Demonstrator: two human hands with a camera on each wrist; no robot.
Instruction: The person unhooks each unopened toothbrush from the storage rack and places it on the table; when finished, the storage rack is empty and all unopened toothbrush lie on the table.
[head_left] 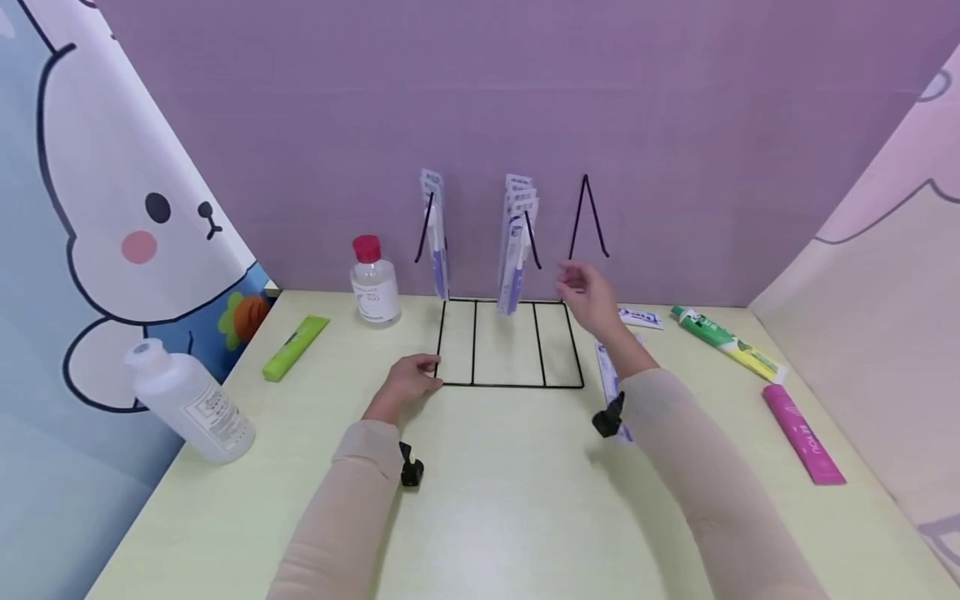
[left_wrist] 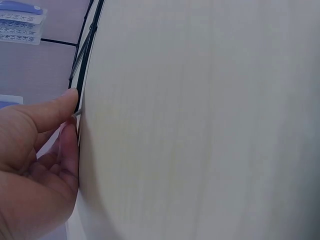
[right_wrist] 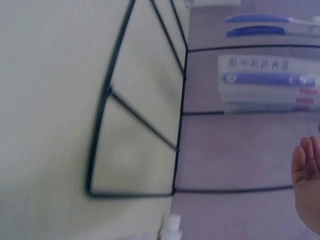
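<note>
Left hand (head_left: 408,379) pinches rack (head_left: 508,386) edge — right hand (head_left: 588,298) loose — gap to toothbrush packs (head_left: 513,260).

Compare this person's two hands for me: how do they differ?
The left hand pinches the black wire rack, while the right hand has nothing visible in its grasp. The left hand is low, at the rack's base; the right hand is raised, near the rightmost hook. Both are bare, below beige sleeves with small black devices near the wrists.
</note>
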